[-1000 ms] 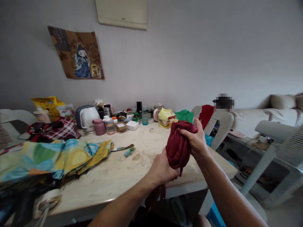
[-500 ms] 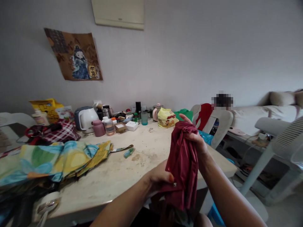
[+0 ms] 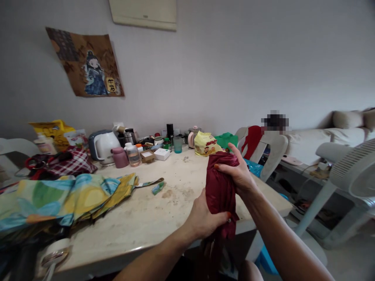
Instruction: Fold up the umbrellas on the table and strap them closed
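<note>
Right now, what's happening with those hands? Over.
Left hand grips folded maroon umbrella low down. Right hand grips near its top. Nothing visibly in the way.

The dark red fabric bundle, a smooth, slightly glossy cloth gathered into lengthwise folds, is held roughly upright between the left hand and the right hand. Its upper end is bunched in tight creases under the right thumb; lower down, a small shiny stud shows just beside the left thumb. Seen from here, the bundle crosses the near edge of the table, toward its near right corner, and its lower folds hang into shadow.
</note>
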The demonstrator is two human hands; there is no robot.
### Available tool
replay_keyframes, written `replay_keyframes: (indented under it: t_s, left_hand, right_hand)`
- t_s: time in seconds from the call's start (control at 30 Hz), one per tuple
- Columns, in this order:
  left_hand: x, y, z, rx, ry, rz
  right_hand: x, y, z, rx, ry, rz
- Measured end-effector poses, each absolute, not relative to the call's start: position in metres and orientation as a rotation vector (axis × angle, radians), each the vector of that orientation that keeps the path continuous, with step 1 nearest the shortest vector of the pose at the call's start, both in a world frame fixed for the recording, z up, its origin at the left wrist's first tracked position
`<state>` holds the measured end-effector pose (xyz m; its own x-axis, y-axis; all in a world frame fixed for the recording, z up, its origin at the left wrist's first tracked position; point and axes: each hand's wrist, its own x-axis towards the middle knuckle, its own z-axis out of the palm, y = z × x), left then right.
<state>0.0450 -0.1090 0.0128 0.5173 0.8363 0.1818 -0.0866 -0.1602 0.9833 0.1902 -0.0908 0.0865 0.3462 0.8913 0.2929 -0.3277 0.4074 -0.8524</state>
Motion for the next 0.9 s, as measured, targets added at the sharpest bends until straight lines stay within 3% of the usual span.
replay_keyframes:
  t_s: [0.2, 0.4, 0.7, 0.9]
  left_hand:
    - [0.034, -0.097, 0.021, 1.298, 0.304, 0.704]
    - [0.041, -0.099, -0.009, 0.906, -0.024, 0.452]
    - [0.036, -0.086, 0.006, 1.100, 0.314, 0.639]
    - [0.039, -0.093, 0.030, 1.255, 0.428, 0.718]
  right_hand:
    - [0.182, -0.101, 0.093, -0.671, -0.941, 0.948]
    - [0.176, -0.100, 0.086, -0.617, -1.016, 1.034]
    - [0.170, -0.084, 0.080, -0.824, -0.916, 0.856]
    - [0.170, -0.082, 0.090, -0.673, -0.898, 0.909]
